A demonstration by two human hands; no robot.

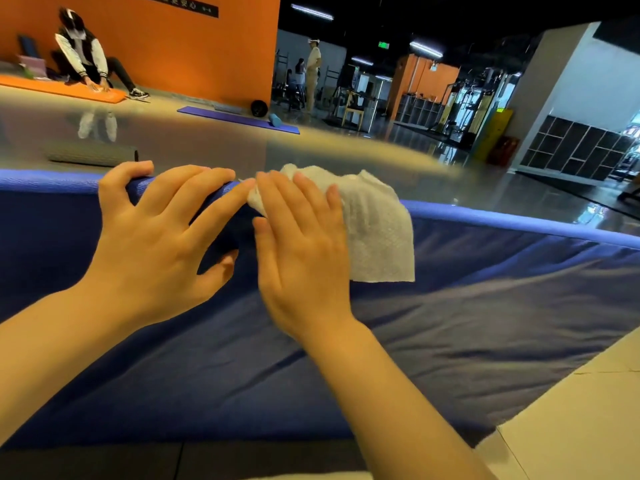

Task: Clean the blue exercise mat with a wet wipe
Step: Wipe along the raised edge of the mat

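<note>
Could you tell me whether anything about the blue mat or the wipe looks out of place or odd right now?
The mat is not lying smooth: creases run across it. The wipe is bunched under the right hand, near the left hand.

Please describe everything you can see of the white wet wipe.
The white wet wipe is a thin sheet with a dimpled, embossed texture, slightly crumpled. It drapes over the raised far edge of the blue exercise mat. The right hand presses its left part with flat fingers; the left hand's fingertip meets its corner.
</note>
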